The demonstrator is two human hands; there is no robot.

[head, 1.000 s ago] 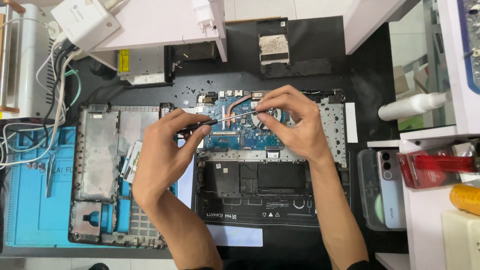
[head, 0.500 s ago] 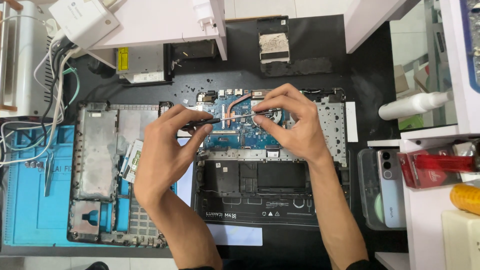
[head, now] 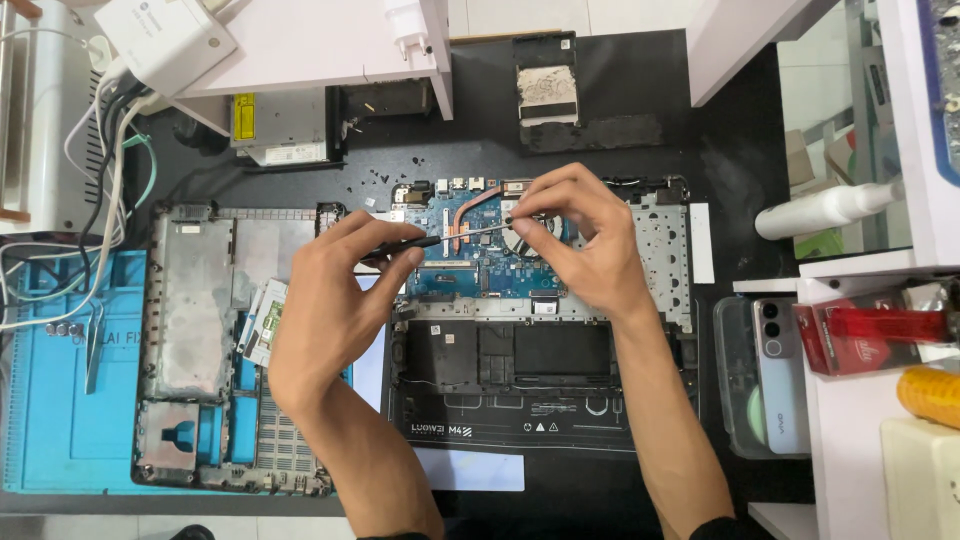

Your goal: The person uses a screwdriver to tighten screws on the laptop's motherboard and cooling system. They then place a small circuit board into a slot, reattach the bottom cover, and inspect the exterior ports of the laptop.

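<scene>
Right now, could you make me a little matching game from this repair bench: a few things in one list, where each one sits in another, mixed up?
Things:
1. screwdriver
2. phone
3. white bottle
4. blue mat

Places:
A. lying on its side at the right, beside a shelf
B. at the far left, under the removed laptop cover
C. held between both hands over the open laptop
D. in a clear tray at the right

Pairs: 1-C, 2-D, 3-A, 4-B
</scene>
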